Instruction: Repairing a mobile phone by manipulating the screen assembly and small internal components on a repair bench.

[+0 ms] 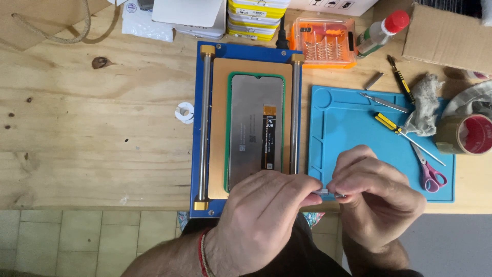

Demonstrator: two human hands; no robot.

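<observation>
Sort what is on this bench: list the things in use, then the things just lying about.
In use: left hand, right hand, small metal piece pinched between them.

Lying about: phone screen, blue mat, scissors, tape roll, screwdriver, bit case, bottle.

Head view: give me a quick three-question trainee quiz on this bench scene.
1. True or false: the phone screen panel lies face down on the blue separator machine, its ribbon cable showing.
2. Which lies on the blue silicone mat? A) pink-handled scissors B) orange screwdriver bit case C) roll of tape
3. What do the left hand and right hand hold between them?

Key: 1 true. 2 A; the bit case and the tape sit on the wooden table off the mat. 3 A small, thin metal piece, pinched by the fingertips of both hands; its kind cannot be told.
</observation>
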